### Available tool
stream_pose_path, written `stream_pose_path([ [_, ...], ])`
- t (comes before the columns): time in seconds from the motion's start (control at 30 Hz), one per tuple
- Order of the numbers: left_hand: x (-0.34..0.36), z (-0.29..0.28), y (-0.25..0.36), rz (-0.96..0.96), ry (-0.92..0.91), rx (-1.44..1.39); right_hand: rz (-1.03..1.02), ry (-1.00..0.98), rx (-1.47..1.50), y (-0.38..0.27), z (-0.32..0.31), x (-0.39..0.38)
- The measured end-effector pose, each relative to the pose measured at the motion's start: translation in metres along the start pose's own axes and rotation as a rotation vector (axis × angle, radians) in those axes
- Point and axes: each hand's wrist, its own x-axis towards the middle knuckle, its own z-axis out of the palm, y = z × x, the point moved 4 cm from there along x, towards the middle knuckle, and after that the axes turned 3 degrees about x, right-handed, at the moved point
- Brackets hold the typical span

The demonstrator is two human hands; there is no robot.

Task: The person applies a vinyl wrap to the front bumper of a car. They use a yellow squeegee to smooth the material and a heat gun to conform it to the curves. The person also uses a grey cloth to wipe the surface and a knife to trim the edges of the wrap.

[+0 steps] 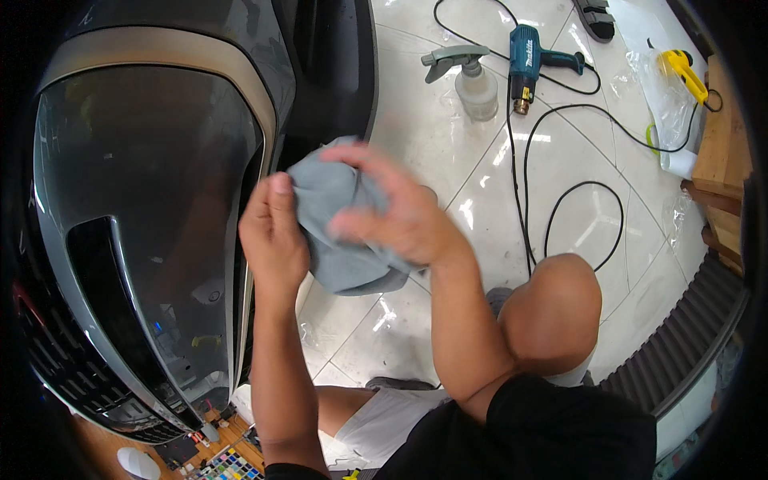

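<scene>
A crumpled grey cloth (340, 216) is between my two hands, in front of the car's dark glossy body panel (152, 144). My left hand (274, 228) grips the cloth's left edge, with the thumb on top of it. My right hand (396, 212) is on the cloth's right side, its fingers and thumb curved around the fabric and smeared by motion. Folds of the cloth hang below both hands. Neither hand touches the car.
A spray bottle (477, 86) and a teal heat gun (526, 64) rest on the tiled floor, the heat gun's black cord (524, 176) looping nearby. Right of them lie a yellow tool (684, 74) and clear plastic. A wooden piece (724, 144) stands at the right.
</scene>
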Motion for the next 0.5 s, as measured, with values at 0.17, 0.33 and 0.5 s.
stream_pose_path([
  [0.17,0.005,0.009,-0.003,-0.134,0.235,-0.003,0.326,0.096,0.428,0.036,0.017,0.003],
  [0.33,-0.024,0.056,-0.062,-0.189,0.073,-0.439,0.166,0.297,0.437,0.06,0.011,0.05],
  [0.5,-0.021,0.06,-0.086,-0.385,-0.014,-0.934,-0.023,0.314,0.207,0.069,0.009,0.08],
])
